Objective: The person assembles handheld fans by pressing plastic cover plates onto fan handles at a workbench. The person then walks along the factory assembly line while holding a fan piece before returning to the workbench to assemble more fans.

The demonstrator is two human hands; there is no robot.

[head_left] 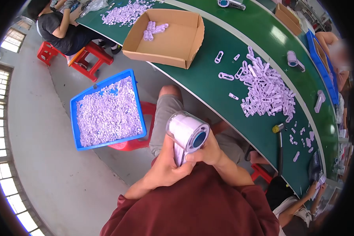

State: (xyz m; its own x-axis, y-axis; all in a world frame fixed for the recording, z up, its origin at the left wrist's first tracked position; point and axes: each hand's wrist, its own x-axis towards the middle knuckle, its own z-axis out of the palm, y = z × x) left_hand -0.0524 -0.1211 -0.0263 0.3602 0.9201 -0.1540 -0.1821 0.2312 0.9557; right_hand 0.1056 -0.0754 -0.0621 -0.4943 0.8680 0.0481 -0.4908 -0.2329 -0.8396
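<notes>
The blue tray of small lilac parts sits on a red stool, likely for easy reach. Your left hand clasps the clear-covered roller before you, your right hand gripping too, apparently steadying it; lilac frames heap on the green table.

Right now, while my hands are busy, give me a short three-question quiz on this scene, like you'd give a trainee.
1. True or false: the cardboard box on the green table has lilac parts in it.
2. What lies in the blue tray? a) hammers, b) small pale pieces, c) plastic bags.
3. Fill in: the clear-headed handheld device is held by ___ hand(s).

Key: 1. True. 2. b. 3. Both, left hand and right hand.
</notes>
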